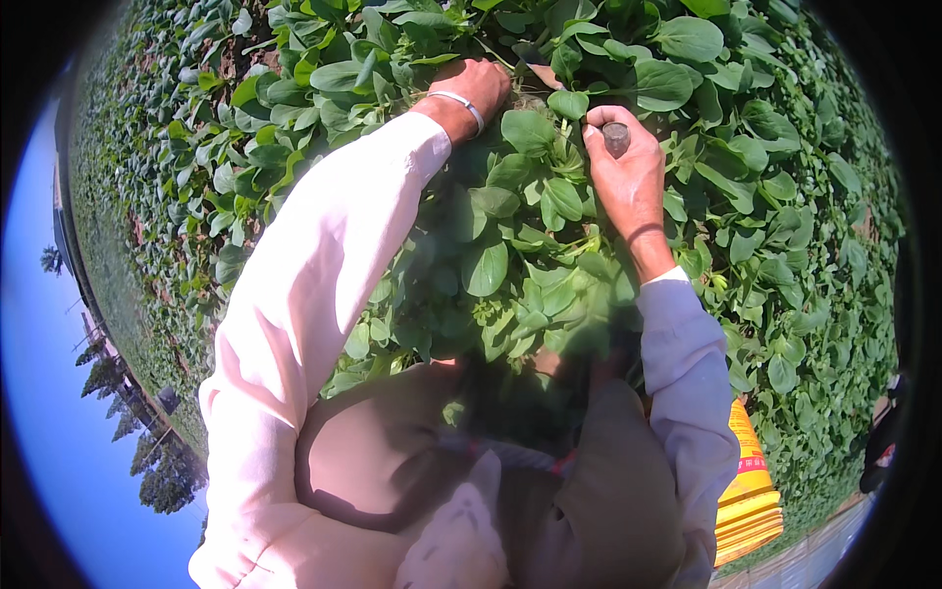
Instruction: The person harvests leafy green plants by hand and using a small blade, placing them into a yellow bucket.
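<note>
— Leafy greens (520, 211) fill the bed from edge to edge; the left hand (478, 86) sits sunk among them at the upper middle, a pale band at its wrist; can you see what it pinches?

— No; leaves hide its fingers, so I cannot tell if they are spread or closed.

— And the right hand (620, 162)?

— Just right of it, fisted round a dark handle (616, 137); whatever is on the end is lost under the foliage.

— That's the worry; the two hands work near each other, so a blind stroke could nick the left fingers or cut good stems.

— Orange sack (751, 486) lies well apart, lower right.
</note>
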### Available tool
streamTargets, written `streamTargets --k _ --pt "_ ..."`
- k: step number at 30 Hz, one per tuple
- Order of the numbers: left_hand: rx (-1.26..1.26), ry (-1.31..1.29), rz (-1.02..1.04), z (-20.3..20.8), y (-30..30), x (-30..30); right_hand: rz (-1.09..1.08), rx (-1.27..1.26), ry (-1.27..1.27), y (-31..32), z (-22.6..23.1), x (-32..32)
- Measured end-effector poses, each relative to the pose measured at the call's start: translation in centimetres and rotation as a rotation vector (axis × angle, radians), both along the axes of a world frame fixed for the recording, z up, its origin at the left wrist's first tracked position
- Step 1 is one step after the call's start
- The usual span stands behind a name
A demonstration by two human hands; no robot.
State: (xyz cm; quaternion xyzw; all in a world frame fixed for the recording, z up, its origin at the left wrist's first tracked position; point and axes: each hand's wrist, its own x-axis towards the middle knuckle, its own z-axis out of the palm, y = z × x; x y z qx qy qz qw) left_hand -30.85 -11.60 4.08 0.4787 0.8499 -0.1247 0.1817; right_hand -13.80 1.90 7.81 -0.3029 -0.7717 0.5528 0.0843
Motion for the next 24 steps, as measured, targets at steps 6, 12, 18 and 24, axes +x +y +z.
streamTargets --k 6,12,18,24 --pt "-0.068 -0.05 0.071 -3.0 -0.9 -1.8 0.009 -0.029 0.009 0.4 0.0 0.1" --pt "-0.112 -0.186 0.212 -1.3 -0.9 -1.2 0.02 -0.044 -0.006 0.7 0.1 0.1" --pt "-0.055 -0.143 0.226 0.1 -1.5 -0.2 0.008 -0.092 0.002 0.9 -0.3 0.3" --pt "0.222 0.216 -0.129 4.2 -1.3 0.5 0.022 -0.109 -0.009 0.9 -0.1 0.2"
